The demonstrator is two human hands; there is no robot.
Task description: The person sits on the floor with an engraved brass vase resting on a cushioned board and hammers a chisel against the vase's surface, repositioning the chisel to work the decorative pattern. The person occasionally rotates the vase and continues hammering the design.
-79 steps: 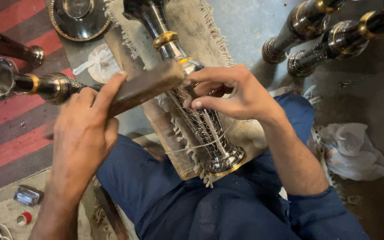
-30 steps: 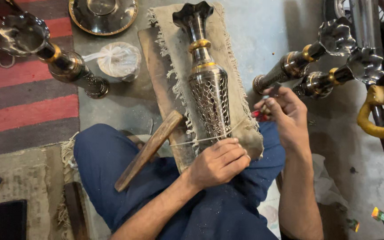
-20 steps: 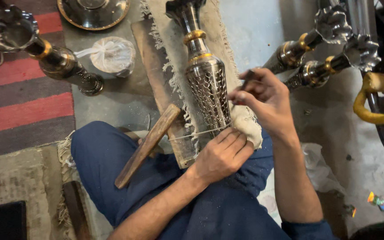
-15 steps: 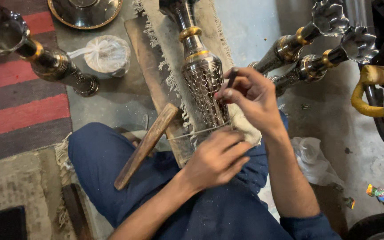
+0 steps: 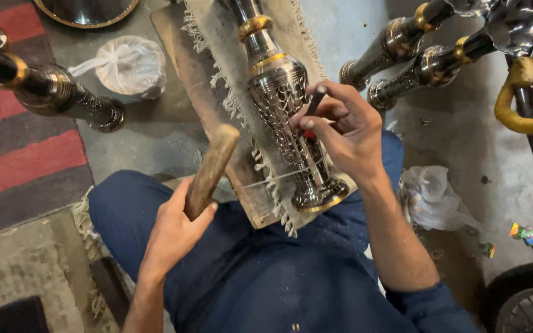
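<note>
My lap, in dark blue trousers [image 5: 266, 277], fills the near ground. My left hand [image 5: 177, 231] sits just above my left thigh, fingers wrapped tight around the lower end of a wooden stick [image 5: 212, 169], which rises tilted up and to the right, its top end clear of everything. My right hand [image 5: 347, 132] is farther out, over the vase; thumb and fingers are pressed together around a thin dark punch [image 5: 313, 105], whose top sticks out above the fingers. I cannot tell where its tip meets the metal.

The vase [image 5: 282, 114] lies on its side, foot toward my knees, neck pointing away. Its body is silver with pierced patterning and gold bands. It rests on a frayed cloth [image 5: 217, 37] spread over a wooden board [image 5: 189, 80].

Beyond, to the left, a tied white bag [image 5: 128, 65] sits on the floor beside another dark vase [image 5: 50, 92]. To the right, two more vases [image 5: 414, 55] lie side by side.
</note>
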